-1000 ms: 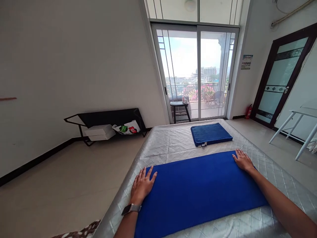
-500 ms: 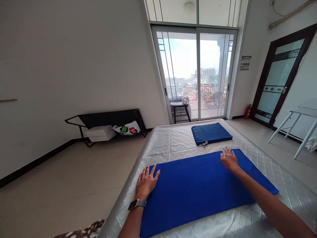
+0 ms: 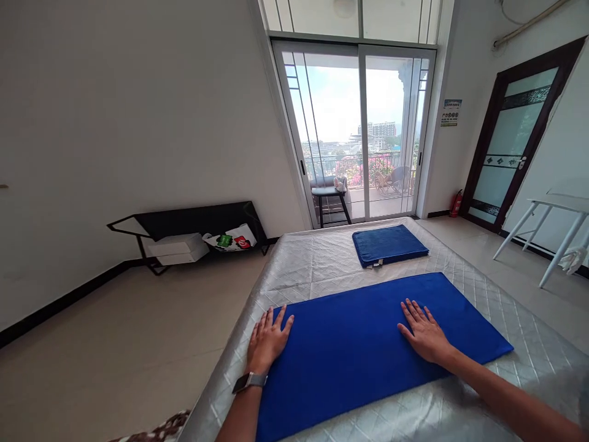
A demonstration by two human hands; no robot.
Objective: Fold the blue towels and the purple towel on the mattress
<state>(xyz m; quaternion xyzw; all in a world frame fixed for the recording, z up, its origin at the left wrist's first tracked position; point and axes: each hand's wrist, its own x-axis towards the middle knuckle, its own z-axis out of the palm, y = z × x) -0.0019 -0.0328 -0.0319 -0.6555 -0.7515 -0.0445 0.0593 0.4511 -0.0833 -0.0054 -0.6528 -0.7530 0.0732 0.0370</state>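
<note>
A bright blue cloth [image 3: 350,350], folded into a long flat rectangle, lies across the silvery quilted mattress [image 3: 299,264]. My left hand [image 3: 269,336], with a watch on its wrist, rests spread over the cloth's left edge. Palm down, my right hand [image 3: 423,331] lies on the right half of the cloth with its fingers stretched out. Neither hand grips anything. Beyond the cloth sits a darker blue folded fabric piece [image 3: 389,244] with a small white tag at its near edge.
A black low rack [image 3: 197,218] holding a white box [image 3: 177,248] and a printed bag [image 3: 232,238] stands by the left wall. Sliding glass doors [image 3: 363,135] are behind the mattress. At right are a white table [image 3: 559,202] and a fire extinguisher [image 3: 455,204].
My right hand has slid from the cloth's far edge nearer to me, its fingers now more spread. The left hand stays at the left edge. The view has shifted slightly.
</note>
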